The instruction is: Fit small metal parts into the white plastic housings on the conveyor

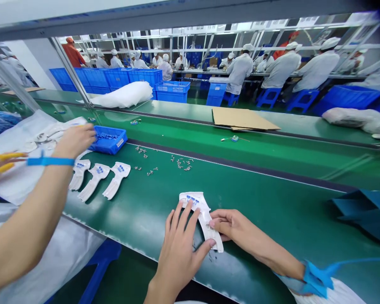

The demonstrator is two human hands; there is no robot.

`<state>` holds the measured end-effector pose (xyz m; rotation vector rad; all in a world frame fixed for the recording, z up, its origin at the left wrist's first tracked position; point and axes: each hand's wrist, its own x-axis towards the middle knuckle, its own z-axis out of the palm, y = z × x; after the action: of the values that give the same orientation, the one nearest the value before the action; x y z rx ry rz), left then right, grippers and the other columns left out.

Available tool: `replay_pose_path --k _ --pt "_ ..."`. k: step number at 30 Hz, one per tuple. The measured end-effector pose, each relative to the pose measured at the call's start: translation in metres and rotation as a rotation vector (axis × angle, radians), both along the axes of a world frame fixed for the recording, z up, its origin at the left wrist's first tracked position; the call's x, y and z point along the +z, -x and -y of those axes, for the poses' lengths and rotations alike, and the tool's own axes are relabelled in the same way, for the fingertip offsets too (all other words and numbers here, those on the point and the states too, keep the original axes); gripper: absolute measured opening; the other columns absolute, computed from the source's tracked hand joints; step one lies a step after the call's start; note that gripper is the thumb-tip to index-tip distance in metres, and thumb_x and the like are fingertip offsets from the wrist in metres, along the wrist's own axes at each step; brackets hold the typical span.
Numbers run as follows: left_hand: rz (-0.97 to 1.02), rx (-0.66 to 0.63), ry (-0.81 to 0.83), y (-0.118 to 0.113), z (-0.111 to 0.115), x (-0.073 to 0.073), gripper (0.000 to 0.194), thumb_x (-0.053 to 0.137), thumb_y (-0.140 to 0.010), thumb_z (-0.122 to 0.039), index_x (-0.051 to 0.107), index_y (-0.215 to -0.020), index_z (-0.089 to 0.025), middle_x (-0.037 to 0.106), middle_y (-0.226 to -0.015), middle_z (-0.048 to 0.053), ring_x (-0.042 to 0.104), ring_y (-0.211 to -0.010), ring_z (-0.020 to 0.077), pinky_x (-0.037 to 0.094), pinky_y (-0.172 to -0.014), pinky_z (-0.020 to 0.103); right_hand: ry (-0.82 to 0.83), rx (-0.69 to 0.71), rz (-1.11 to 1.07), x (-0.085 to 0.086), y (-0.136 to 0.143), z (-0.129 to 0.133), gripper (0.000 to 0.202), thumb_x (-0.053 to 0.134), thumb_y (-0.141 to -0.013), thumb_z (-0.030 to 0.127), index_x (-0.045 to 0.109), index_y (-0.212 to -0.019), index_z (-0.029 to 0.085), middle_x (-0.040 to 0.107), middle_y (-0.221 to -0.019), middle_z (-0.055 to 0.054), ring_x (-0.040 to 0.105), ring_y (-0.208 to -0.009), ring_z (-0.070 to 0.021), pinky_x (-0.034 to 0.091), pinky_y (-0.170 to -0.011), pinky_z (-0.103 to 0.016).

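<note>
Head view: near front edge of counter (272, 202), white shell (204, 215) was pinched by right hand (237, 228), presumably steadied by spread left hand (180, 245).

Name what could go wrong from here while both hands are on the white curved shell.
The small metal parts lying loose on the green bench could scatter if brushed. The blue cord running from the right wrist strap might snag. The blue pieces in the white curved shell may shift if it tips.
</note>
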<state>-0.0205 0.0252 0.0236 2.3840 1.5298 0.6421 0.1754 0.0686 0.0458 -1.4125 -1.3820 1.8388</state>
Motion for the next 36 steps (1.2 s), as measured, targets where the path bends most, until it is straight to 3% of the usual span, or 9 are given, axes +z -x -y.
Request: replay_pose_path --k 4,8,12,15,18,23,30,33,36 --pt "0.044 0.155 -0.043 0.02 -0.007 0.002 0.055 0.047 -0.1 -0.037 0.03 -0.152 -0.026 0.026 -0.162 0.01 0.02 -0.15 0.0317 0.039 -0.111 0.055 0.038 -0.215 -0.045 0.002 -0.017 -0.041 0.032 0.073 -0.079 0.041 0.068 -0.098 0.016 0.071 -0.089 -0.004 0.067 -0.079 -0.0141 0.057 -0.076 -0.027" --pt "-0.037 0.38 -0.151 0.064 -0.022 -0.011 0.044 0.046 -0.099 -0.035 0.047 -0.141 -0.023 0.036 -0.157 0.012 0.024 -0.147 0.0363 0.039 -0.107 0.061 -0.197 -0.428 0.092 0.001 -0.047 -0.12 0.023 0.063 -0.087 0.033 0.07 -0.098 0.014 0.074 -0.094 -0.01 0.069 -0.083 -0.0169 0.059 -0.079 -0.03" --pt "-0.167 0.53 -0.185 0.114 -0.04 -0.025 0.045 0.048 -0.096 -0.039 0.055 -0.135 -0.019 0.042 -0.152 0.014 0.03 -0.144 0.039 0.042 -0.105 0.06 -0.381 -0.517 0.24 0.005 -0.069 -0.186 0.031 0.049 -0.094 0.029 0.067 -0.111 0.009 0.073 -0.102 -0.017 0.07 -0.095 -0.0223 0.057 -0.087 -0.036" --pt "-0.231 0.647 -0.19 0.137 -0.051 -0.025 0.048 0.046 -0.096 -0.042 0.055 -0.136 -0.017 0.04 -0.153 0.015 0.031 -0.142 0.0401 0.042 -0.104 0.059 -0.544 -0.531 0.421 0.006 -0.071 -0.199 0.037 0.047 -0.093 0.024 0.062 -0.122 0.006 0.067 -0.119 -0.022 0.062 -0.116 -0.0309 0.047 -0.102 -0.047" --pt "-0.294 0.708 -0.16 0.142 -0.056 -0.019 0.049 0.041 -0.097 -0.04 0.055 -0.135 -0.014 0.04 -0.154 0.016 0.033 -0.141 0.0401 0.041 -0.104 0.06 -0.727 -0.351 0.552 0.0 -0.052 -0.186 0.035 0.049 -0.092 0.021 0.063 -0.122 0.01 0.062 -0.128 -0.018 0.055 -0.124 -0.0299 0.036 -0.111 -0.046" --pt "-0.359 0.616 -0.192 0.127 -0.044 -0.018 0.041 0.034 -0.1 -0.032 0.062 -0.126 -0.016 0.051 -0.147 0.012 0.044 -0.135 0.0336 0.046 -0.1 0.053 -0.913 0.034 0.638 -0.012 0.011 -0.171 0.032 0.055 -0.093 0.024 0.064 -0.124 0.019 0.062 -0.128 -0.01 0.056 -0.122 -0.022 0.038 -0.107 -0.032" --pt "-0.246 0.322 -0.259 0.06 0.014 -0.039 0.034 0.053 -0.091 -0.029 0.065 -0.124 -0.028 0.054 -0.145 0.008 0.054 -0.125 0.0368 0.055 -0.083 0.051 -0.868 0.09 0.862 -0.013 0.04 -0.193 0.016 0.055 -0.092 0.019 0.067 -0.101 0.012 0.068 -0.107 -0.016 0.062 -0.103 -0.026 0.044 -0.086 -0.031" --pt "-0.106 0.149 -0.229 0.057 0.012 -0.011 0.04 0.066 -0.083 -0.042 0.065 -0.122 -0.037 0.061 -0.137 0.007 0.058 -0.119 0.0382 0.058 -0.074 0.05 -0.84 0.116 0.917 -0.01 0.032 -0.189 0.013 0.054 -0.088 0.012 0.066 -0.092 0.012 0.069 -0.099 -0.015 0.064 -0.098 -0.0261 0.043 -0.08 -0.03" --pt "0.035 0.1 -0.249 0.112 -0.028 0.032 0.051 0.061 -0.083 -0.058 0.059 -0.129 -0.038 0.059 -0.136 0.012 0.054 -0.127 0.0345 0.057 -0.076 0.05 -0.814 0.138 0.927 -0.005 0.021 -0.176 0.01 0.057 -0.081 0.009 0.065 -0.086 0.012 0.069 -0.094 -0.015 0.065 -0.092 -0.0261 0.043 -0.076 -0.03"
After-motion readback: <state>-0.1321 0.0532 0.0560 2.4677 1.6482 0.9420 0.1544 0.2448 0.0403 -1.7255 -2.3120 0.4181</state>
